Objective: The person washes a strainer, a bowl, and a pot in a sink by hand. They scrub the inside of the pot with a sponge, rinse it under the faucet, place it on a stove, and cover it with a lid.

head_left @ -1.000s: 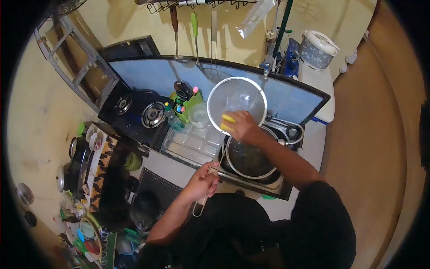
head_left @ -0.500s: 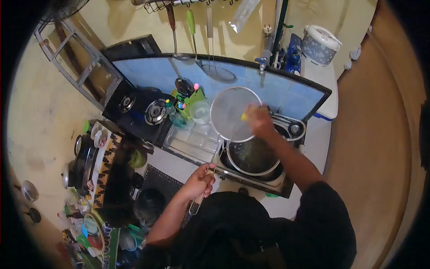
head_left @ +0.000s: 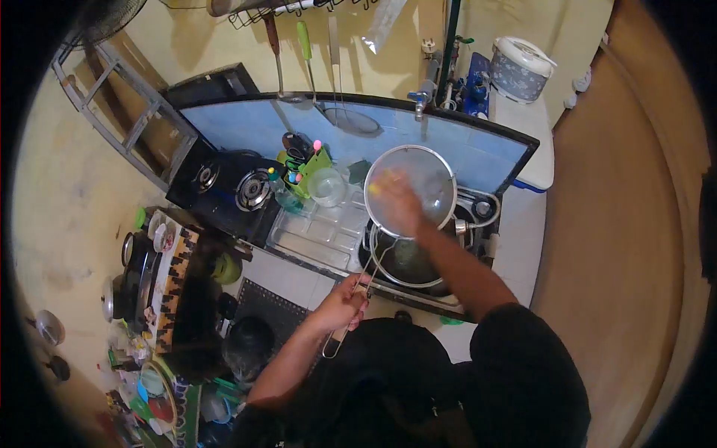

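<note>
My left hand (head_left: 342, 305) is wrapped around the long wire handle of a big round mesh strainer (head_left: 432, 173). The strainer's disc is raised and tilted over the sink, its mesh facing me. My right hand (head_left: 402, 203), smeared by motion, presses a small yellow sponge (head_left: 378, 184) to the mesh. Below the strainer, a round metal-rimmed pot (head_left: 409, 261) with dark water sits in the sink; the strainer and my right arm partly cover it.
Left of the sink, the ribbed drainboard (head_left: 314, 235) carries a clear plastic tub (head_left: 327, 187), a dish-soap bottle (head_left: 284, 196) and a green utensil holder (head_left: 314, 164). A faucet (head_left: 419, 104) juts from the wall. Farther left stands a two-burner stove (head_left: 224, 183). A person's head (head_left: 249, 343) shows below left.
My right hand has swept left across the mesh with the sponge. The strainer appears shifted slightly right, while the surroundings have slid a little left in view.
</note>
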A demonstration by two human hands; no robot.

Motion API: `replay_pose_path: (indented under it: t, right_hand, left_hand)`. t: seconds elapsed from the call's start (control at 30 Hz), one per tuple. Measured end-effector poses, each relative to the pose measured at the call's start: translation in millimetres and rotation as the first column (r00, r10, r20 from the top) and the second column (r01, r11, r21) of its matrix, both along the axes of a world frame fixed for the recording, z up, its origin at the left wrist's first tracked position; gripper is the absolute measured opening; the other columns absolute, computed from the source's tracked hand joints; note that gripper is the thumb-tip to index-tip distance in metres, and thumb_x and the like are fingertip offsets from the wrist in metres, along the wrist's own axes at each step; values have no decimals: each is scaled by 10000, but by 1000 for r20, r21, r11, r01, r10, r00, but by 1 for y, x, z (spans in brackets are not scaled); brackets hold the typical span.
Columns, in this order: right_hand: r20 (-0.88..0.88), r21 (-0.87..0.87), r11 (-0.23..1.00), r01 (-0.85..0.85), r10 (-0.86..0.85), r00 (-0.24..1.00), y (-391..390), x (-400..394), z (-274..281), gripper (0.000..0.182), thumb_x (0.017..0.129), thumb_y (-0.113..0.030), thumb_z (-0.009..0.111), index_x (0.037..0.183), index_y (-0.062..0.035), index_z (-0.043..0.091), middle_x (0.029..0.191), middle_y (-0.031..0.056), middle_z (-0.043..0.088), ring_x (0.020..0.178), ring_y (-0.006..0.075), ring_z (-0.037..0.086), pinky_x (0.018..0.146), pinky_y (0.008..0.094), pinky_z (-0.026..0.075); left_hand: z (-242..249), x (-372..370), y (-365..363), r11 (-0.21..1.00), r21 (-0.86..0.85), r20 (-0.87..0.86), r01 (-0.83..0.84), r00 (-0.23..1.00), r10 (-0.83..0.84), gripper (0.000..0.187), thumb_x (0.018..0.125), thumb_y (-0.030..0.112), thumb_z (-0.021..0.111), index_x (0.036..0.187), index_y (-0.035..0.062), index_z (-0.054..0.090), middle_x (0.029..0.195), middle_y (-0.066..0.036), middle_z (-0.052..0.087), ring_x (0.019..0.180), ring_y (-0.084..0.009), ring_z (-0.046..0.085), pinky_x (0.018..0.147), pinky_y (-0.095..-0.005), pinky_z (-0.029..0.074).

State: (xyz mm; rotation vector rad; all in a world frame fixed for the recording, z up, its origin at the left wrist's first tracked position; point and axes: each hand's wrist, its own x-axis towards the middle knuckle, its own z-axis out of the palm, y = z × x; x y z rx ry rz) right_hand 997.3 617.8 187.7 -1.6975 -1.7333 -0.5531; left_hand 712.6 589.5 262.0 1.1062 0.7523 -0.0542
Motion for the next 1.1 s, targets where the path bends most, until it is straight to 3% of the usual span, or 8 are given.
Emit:
replay_pose_path:
  t: [0.2, 0.3, 0.57, 0.7, 0.8, 0.87, 1.03, 1.1]
  right_hand:
    - [-34, -234, 895, -381, 384, 923, -26, 23, -21, 377, 853, -158, 573, 1222, -82, 577, 1333, 137, 529, 1296, 343, 429, 1092, 505, 308]
    - [318, 57, 956, 286, -289, 903, -17, 45, -7, 393, 874, -160, 530, 1260, -86, 549, 1332, 115, 537, 1301, 331, 430, 1095, 485, 314]
    - [-109, -175, 943, -283, 267, 957, -38, 32, -69, 277, 891, -155, 500, 1126, -73, 622, 1207, 160, 610, 1180, 330, 545, 1027, 464, 401]
    - [-718, -137, 948, 286, -294, 631, -61, 80, -58, 254, 936, -188, 506, 1030, -4, 654, 1044, 162, 675, 1007, 270, 637, 870, 380, 491]
    - [-864, -137, 895, 424, -317, 391, -40, 118, -16, 333, 966, -270, 456, 1069, -19, 648, 1016, 185, 667, 956, 349, 627, 814, 423, 494]
    - [-723, -7, 973, 229, -163, 672, -19, 121, -3, 335, 961, -291, 471, 1072, -41, 663, 1042, 190, 666, 958, 351, 625, 852, 415, 487]
    - [-719, -91, 888, -451, 255, 647, 1, 14, 2, 239, 919, -180, 538, 1068, -56, 677, 1087, 162, 666, 1030, 325, 622, 929, 402, 470]
    - [-331, 16, 853, -522, 497, 802, 0, -5, -4, 203, 900, -131, 562, 1041, -61, 690, 1084, 151, 670, 1049, 299, 624, 943, 385, 470]
  left_hand:
    - [7, -6, 10, 998, -7, -27, -66, 997, 66, 404, 923, 9, 407, 1309, 114, 345, 717, -28, 446, 456, -95, 393, 398, -278, 375]
    - [10, -10, 7, 998, 39, -46, 59, 997, -57, 422, 909, 1, 402, 1311, 120, 349, 727, -27, 445, 462, -93, 392, 403, -274, 373]
    - [-1, -16, 22, 983, 158, -78, -95, 991, 108, 452, 915, 33, 434, 1351, 128, 357, 749, -42, 478, 485, -113, 433, 435, -295, 398]
    - [-34, -50, 46, 790, 613, -66, -22, 995, 78, 448, 919, 50, 462, 1361, 109, 410, 820, -113, 566, 613, -208, 552, 559, -359, 482]
    - [-19, -56, 46, 466, 882, -129, 78, 988, 78, 459, 912, 40, 471, 1366, 100, 441, 947, -220, 619, 830, -333, 620, 707, -404, 511]
    - [-24, -60, 49, 231, 970, -79, 72, 997, 19, 495, 900, 47, 502, 1384, 119, 427, 930, -232, 592, 814, -393, 605, 690, -441, 506]
    - [-37, -51, 38, 12, 984, -181, 180, 979, 92, 542, 872, 124, 607, 1387, 148, 439, 851, -149, 536, 677, -352, 589, 596, -453, 500]
    - [-46, -51, 35, -18, 986, -164, 167, 982, 95, 552, 867, 136, 619, 1389, 150, 441, 852, -135, 542, 672, -332, 592, 576, -439, 500]
